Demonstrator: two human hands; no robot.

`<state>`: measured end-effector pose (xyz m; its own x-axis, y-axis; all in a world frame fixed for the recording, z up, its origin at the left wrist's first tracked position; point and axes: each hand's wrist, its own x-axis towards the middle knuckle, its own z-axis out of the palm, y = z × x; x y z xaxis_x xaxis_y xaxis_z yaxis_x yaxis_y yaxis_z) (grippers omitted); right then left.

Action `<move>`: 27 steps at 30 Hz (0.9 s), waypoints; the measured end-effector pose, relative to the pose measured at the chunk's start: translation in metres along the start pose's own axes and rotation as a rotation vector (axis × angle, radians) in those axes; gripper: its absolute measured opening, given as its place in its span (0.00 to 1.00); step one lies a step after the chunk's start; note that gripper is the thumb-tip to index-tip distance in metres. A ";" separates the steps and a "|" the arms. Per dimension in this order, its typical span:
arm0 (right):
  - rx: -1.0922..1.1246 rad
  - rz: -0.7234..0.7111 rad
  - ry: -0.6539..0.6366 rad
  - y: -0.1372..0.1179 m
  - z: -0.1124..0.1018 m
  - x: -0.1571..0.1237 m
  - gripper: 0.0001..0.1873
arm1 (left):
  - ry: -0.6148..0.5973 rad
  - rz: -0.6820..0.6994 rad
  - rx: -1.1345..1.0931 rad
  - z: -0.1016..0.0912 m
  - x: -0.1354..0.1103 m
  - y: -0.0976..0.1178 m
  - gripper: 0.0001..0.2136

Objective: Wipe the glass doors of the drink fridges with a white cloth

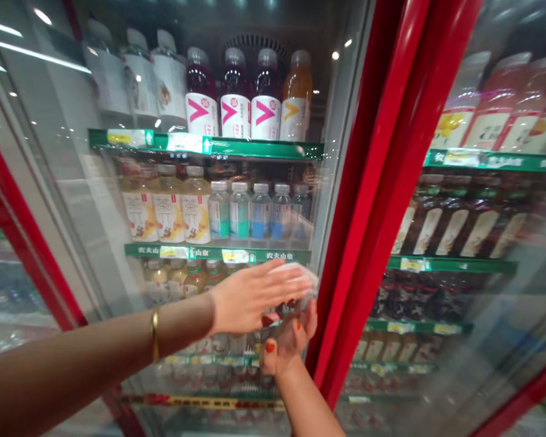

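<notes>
My left hand [255, 297], with a gold bangle [155, 335] on the forearm, reaches in from the left in front of a glass fridge door [327, 200]. Its fingers are stretched out flat. Along its fingertips shows a whitish, see-through patch [306, 276]; whether it is a thin wipe or a reflection, I cannot tell. Just below, my right hand [289, 340] comes up from the bottom with orange nails and bent fingers, close under my left hand. What lies between the two hands is hidden and blurred.
Red door frames [373, 182] stand right of my hands. Behind the glass, purple drink bottles [235, 97] fill the top shelf, and pale tea bottles [168, 206] stand on the shelf below. Green shelf strips [264, 147] carry price labels. Another fridge section holds pink bottles [498, 103] at right.
</notes>
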<state>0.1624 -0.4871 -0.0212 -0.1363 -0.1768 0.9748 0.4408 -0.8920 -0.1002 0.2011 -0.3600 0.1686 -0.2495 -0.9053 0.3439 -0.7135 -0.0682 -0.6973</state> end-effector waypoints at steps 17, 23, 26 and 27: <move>-0.024 0.059 -0.068 -0.042 -0.047 0.010 0.30 | 0.113 -0.467 -0.090 0.048 -0.135 0.066 0.30; -0.077 0.054 -0.173 -0.065 -0.032 0.027 0.27 | 0.286 -0.910 -0.032 0.010 -0.135 0.010 0.39; -0.015 -0.020 -0.228 -0.074 -0.010 0.034 0.33 | 0.329 -0.747 -0.118 0.022 -0.097 0.027 0.35; 0.019 -0.043 -0.258 -0.077 -0.001 0.036 0.35 | 0.379 -0.709 -0.222 0.028 -0.090 0.035 0.34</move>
<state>0.1230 -0.4255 0.0217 0.0739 -0.0247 0.9970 0.4565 -0.8880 -0.0558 0.2168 -0.2929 0.0953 0.1321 -0.4740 0.8706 -0.8869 -0.4488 -0.1097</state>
